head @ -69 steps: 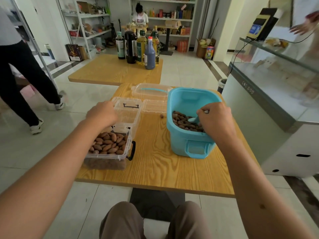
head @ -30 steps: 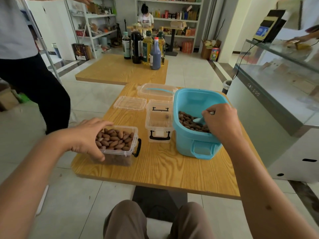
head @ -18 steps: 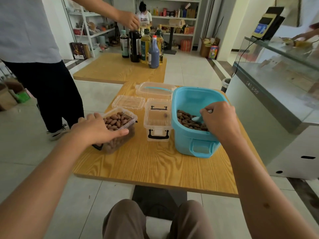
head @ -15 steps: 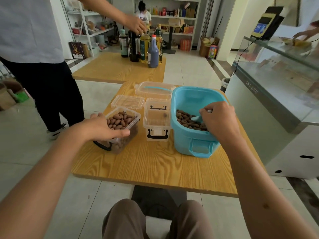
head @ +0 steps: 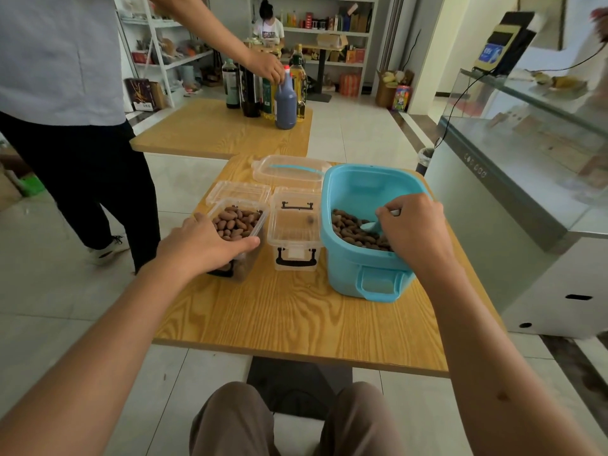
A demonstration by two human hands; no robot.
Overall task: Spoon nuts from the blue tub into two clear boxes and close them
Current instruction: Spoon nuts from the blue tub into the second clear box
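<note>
Now the move ahead turns on the empty box (head: pixel 293 232), which stands between the two hands, its right wall just beside the blue tub (head: pixel 368 258) and its left wall beside the full box (head: pixel 237 232). Its long axis runs away from the person, black handle on the near end, so a spoonful lifted from the tub needs only a short swing to the left to reach it. The right hand (head: pixel 415 229) is much the nearer for that; it hangs over the tub's near right side, fingers curled round the pale spoon (head: pixel 373 226), whose bowl lies among the nuts (head: pixel 353 230). Whether the spoon is loaded I cannot tell, since the hand hides most of it.

The left hand (head: pixel 205 242) rests on the near left corner of the full box, thumb stretched along its near rim and fingers wrapped down the outer side, so it grips the box. That box seems tilted slightly, though the hand covers its near end. Two clear lids lie on the counter (head: pixel 296 317) behind the boxes: the small lid (head: pixel 237 191) just behind the full one, the large lid (head: pixel 291 168) farther back. Neither box is closed yet.
</note>
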